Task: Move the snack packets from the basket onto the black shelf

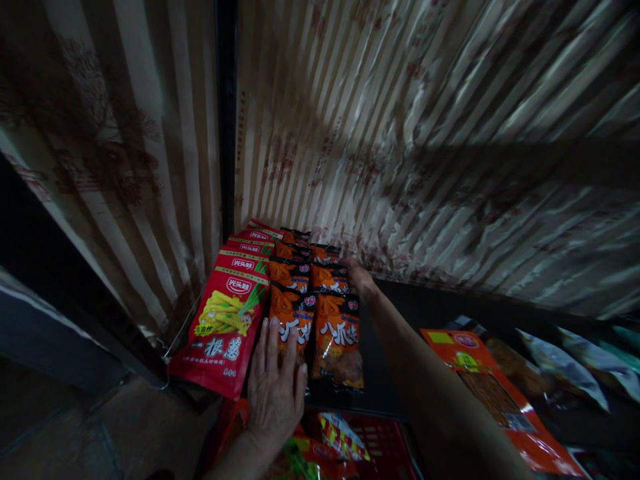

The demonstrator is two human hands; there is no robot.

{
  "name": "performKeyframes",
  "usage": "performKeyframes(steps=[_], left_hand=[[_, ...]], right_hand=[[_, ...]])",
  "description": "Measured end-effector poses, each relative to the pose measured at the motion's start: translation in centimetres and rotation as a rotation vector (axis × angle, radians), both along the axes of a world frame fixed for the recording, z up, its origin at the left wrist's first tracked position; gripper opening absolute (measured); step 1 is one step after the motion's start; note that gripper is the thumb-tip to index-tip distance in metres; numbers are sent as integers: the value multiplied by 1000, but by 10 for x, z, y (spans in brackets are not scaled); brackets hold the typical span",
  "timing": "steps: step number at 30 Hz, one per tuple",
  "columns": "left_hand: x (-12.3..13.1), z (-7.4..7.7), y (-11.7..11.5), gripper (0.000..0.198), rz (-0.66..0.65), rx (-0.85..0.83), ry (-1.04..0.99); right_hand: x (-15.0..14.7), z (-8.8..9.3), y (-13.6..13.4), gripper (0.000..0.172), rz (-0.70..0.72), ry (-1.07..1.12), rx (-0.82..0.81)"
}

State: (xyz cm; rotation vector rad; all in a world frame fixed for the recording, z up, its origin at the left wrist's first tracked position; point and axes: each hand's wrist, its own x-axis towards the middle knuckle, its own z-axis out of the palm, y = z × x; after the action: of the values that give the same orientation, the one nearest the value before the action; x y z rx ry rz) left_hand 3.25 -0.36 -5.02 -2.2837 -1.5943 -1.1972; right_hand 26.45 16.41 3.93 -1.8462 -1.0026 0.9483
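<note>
Two rows of orange-and-black snack bags (339,340) stand on a dark shelf, overlapping from front to back. My left hand (275,380) lies on the lower part of the front bag in the left row (293,310), its fingers stretched out. My right hand (363,279) reaches to the right side of the right row, near a rear orange snack bag (327,277). Its fingertips are dim and partly hidden against the bags, so its grip does not show. Left of these rows leans a row of red snack bags (223,320).
A red basket (385,443) holding colourful packets sits below the shelf edge. To the right lie a large orange packet (495,393) and several pale packets (565,367). Striped, wrinkled sheeting (310,160) backs the shelf; a dark upright post (226,120) stands in the corner.
</note>
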Motion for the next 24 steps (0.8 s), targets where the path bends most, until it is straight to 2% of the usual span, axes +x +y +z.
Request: performKeyframes(steps=[5, 14, 17, 24], left_hand=[[-1, 1, 0, 61, -4, -5, 9], [-1, 1, 1, 62, -4, -12, 7], [-1, 1, 1, 62, -3, -4, 17], [-1, 1, 1, 62, -4, 7, 23]], right_hand=[[-1, 7, -3, 56, 15, 116, -5], [1, 6, 12, 67, 150, 336, -27], [1, 4, 15, 70, 120, 378, -21], [-2, 0, 18, 61, -30, 515, 25]])
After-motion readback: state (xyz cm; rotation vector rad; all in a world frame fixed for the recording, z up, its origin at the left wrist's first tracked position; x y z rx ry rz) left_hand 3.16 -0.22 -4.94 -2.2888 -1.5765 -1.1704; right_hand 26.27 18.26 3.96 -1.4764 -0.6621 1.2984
